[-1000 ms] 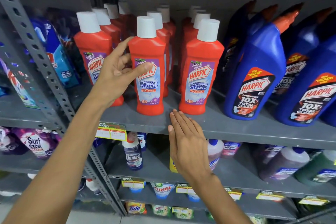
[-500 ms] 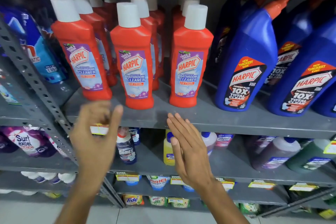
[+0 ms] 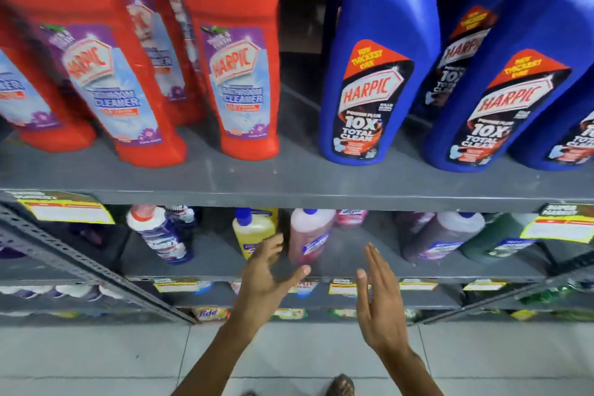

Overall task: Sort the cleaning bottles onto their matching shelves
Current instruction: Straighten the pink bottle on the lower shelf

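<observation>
Grey metal shelving (image 3: 289, 180) fills the frame, with pale floor tiles (image 3: 96, 360) along the bottom. On the top board, red plastic Harpic bathroom-cleaner bottles (image 3: 238, 80) crowd the upper left and blue plastic Harpic toilet-cleaner bottles (image 3: 373, 83) the upper right, upright, labels out. Below, at centre, a yellow bottle with a blue cap (image 3: 254, 231) stands just beside a pink bottle with a blue cap (image 3: 308, 238); darker purple and green bottles (image 3: 446, 238) lean at right.

Both hands are empty. The left hand (image 3: 266, 280) is spread wide, its fingers close to the yellow and pink bottles; the right hand (image 3: 382, 302) is flat, fingers together, edge-on.

From where I stand, the risk is a hurried reach: the picture is blurred, the bottles sit close, and a wide hand could knock one neighbour while grabbing the other, or pick the wrong colour for its shelf.
</observation>
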`<state>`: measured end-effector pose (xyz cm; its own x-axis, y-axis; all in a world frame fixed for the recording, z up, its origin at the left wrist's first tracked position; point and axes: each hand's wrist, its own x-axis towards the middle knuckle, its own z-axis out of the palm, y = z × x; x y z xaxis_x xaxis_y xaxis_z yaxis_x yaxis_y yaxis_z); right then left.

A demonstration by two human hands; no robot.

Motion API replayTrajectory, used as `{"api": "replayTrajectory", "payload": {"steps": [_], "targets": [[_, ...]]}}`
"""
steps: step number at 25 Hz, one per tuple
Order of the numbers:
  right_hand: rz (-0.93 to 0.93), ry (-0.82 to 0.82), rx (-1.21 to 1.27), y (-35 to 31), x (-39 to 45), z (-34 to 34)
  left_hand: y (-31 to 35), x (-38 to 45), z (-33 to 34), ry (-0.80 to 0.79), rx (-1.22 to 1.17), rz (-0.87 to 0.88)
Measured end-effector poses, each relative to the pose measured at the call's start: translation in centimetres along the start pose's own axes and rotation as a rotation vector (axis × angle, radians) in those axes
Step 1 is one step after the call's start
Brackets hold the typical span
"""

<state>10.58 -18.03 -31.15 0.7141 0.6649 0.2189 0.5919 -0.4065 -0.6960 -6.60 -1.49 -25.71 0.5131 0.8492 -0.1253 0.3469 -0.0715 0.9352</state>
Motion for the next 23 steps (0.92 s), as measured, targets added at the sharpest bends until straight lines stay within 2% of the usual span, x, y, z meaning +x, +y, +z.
{"api": "replayTrajectory", "payload": {"steps": [5, 7, 9, 16, 23], "targets": [[-0.003, -0.201, -0.193, 9.4, 2.4, 2.7, -0.3, 5.1, 4.9, 0.025, 0.041, -0.080], [0.007, -0.251, -0.244, 12.4, 3.3, 3.4, -0.8, 6.4, 5.3, 0.064, 0.060, -0.121], [-0.012, -0.268, -0.280, 14.2, 3.8, 3.8, -1.4, 7.1, 5.4, 0.023, 0.099, -0.141], [-0.031, -0.311, -0.365, 15.0, 4.0, 3.7, -0.5, 9.0, 6.5, -0.202, 0.093, -0.160], [-0.036, -0.326, -0.363, 14.9, 3.9, 3.5, 0.9, 8.6, 9.9, -0.312, 0.029, -0.111]]}}
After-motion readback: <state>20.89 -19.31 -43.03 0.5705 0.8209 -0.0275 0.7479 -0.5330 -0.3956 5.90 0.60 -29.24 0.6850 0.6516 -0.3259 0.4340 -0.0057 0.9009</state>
